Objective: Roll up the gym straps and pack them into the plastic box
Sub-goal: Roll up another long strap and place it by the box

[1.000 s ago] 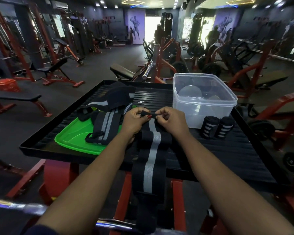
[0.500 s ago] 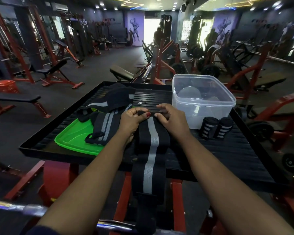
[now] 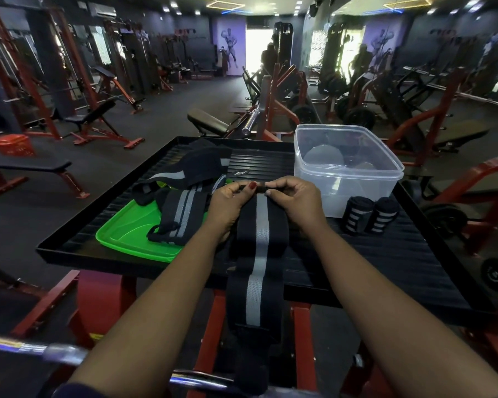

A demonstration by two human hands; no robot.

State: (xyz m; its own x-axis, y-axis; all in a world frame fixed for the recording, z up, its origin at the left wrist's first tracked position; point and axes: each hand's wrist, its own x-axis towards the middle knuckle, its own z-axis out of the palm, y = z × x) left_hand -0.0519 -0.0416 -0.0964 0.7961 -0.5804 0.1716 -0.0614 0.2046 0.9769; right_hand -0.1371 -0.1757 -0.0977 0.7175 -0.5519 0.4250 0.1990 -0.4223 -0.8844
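We reach both bare forearms forward from the bottom of the view, converging toward the middle. Our left hand (image 3: 227, 203) sits knuckles up, its grip closed with the thumb, its nail painted red, pressed against the forefinger. Our right hand (image 3: 298, 201) mirrors it just beside, fingers curled down and thumb tucked under in a pinch. The two grips nearly meet, fingertips (image 3: 268, 192) close together, wrists held level.

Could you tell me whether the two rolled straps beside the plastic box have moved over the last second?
No. The two rolled straps stand in the same spot against the near right corner of the plastic box.
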